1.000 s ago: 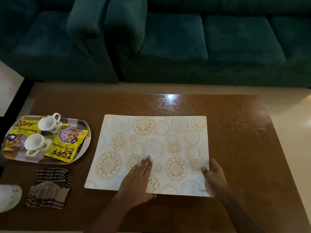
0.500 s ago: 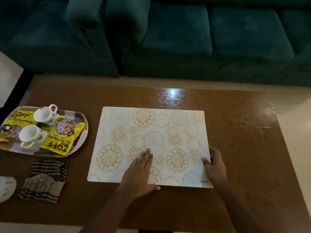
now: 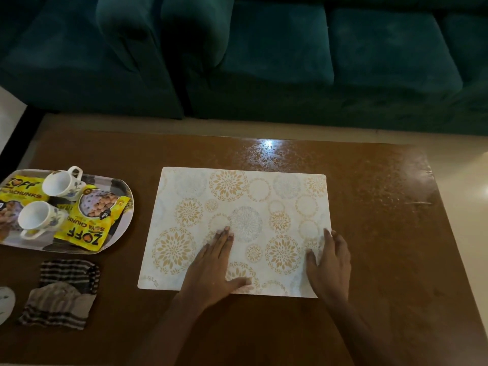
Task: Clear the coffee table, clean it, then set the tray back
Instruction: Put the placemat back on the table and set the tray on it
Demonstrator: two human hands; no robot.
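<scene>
The picture's edge cuts off a white rounded object [image 3: 5, 303] at eight o'clock. It also clips the grey oval tray [image 3: 120, 184].

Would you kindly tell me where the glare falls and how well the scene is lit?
Head view: dim overall, with the teal sofa sunk in shadow. Head view: a bright glare spot lies on the coffee table beyond the placemat. Head view: sharp enough that the soya chunks packet lettering reads.
</scene>
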